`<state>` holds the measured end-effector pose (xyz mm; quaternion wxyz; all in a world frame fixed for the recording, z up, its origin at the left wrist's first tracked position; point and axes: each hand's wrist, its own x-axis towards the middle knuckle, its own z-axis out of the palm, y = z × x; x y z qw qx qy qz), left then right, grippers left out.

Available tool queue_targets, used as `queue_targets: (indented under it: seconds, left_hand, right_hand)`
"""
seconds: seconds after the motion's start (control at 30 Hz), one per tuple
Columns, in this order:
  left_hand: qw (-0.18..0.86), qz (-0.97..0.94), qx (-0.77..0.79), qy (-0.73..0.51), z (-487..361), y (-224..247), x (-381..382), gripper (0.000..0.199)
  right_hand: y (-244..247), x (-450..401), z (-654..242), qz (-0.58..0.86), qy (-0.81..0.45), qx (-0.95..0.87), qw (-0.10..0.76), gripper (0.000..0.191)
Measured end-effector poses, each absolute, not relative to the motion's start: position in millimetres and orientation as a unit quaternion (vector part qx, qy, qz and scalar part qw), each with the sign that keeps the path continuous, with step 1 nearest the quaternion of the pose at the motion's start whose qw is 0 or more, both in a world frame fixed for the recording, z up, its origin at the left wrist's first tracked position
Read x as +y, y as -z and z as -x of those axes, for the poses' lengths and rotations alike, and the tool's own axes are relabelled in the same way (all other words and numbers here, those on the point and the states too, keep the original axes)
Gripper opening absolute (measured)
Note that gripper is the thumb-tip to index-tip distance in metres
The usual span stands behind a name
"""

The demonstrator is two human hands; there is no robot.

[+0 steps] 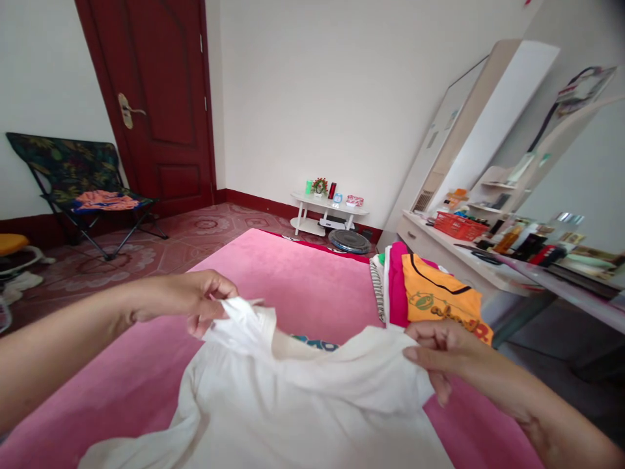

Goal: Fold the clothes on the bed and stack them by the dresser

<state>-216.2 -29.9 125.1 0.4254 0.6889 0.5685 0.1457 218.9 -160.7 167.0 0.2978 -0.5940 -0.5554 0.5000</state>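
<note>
A white shirt (312, 410) is stretched between my two hands, its neckline facing away from me. My left hand (208, 303) pinches the cloth beside the collar on the left, where it bunches up. On the right, my right hand (446, 355) grips the other shoulder between thumb and fingers. The lower part of the shirt runs out of view at the bottom. Under it lies a pink bed cover (297, 277). A bit of blue patterned cloth (315, 342) shows past the neckline. An orange shirt (434, 296) with printed letters lies on a stack of clothes (396, 277) at the right.
At the right stands a white dressing table (415, 234) with a red basket (459, 225) and several bottles. A small white table (327, 205) is by the far wall. To the left are a folding chair (63, 163) with clothing and a dark red door (166, 111).
</note>
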Motion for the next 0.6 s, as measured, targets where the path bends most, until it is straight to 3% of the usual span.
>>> queue_targets:
  seconds: [0.07, 0.13, 0.27, 0.33, 0.4, 0.47, 0.6]
  left_hand:
    - [0.429, -0.693, 0.573, -0.085, 213.3, -136.0, -4.6, 0.024]
    - [0.456, -0.734, 0.490, -0.113, 192.9, -148.0, 34.1, 0.026]
    - [0.326, -0.735, 0.477, -0.355, 131.3, -159.4, 109.9, 0.028]
    - [0.214, -0.723, 0.482, -0.446, 111.4, -147.9, 126.4, 0.041]
    - [0.164, -0.735, 0.489, -0.439, 107.1, -123.0, 123.6, 0.056]
    - [0.167, -0.781, 0.485, -0.355, 117.8, -90.1, 104.2, 0.059]
    - [0.172, -0.861, 0.421, -0.229, 169.3, -34.8, 33.9, 0.054]
  right_hand:
    - [-170.7, -136.4, -225.4, 0.603, -0.504, -0.547, 0.287, 0.023]
    - [-175.5, -98.7, -229.0, 0.625, -0.474, -0.520, 0.339, 0.021]
    - [-171.4, -22.0, -225.4, 0.592, -0.347, -0.463, 0.561, 0.020]
    - [-154.0, -4.9, -219.4, 0.569, -0.278, -0.464, 0.620, 0.038]
    - [-126.8, -10.8, -212.7, 0.562, -0.254, -0.504, 0.605, 0.055]
    - [-95.4, -39.3, -208.3, 0.557, -0.234, -0.574, 0.553, 0.062]
    - [-45.8, -136.9, -219.0, 0.570, -0.126, -0.724, 0.368, 0.051]
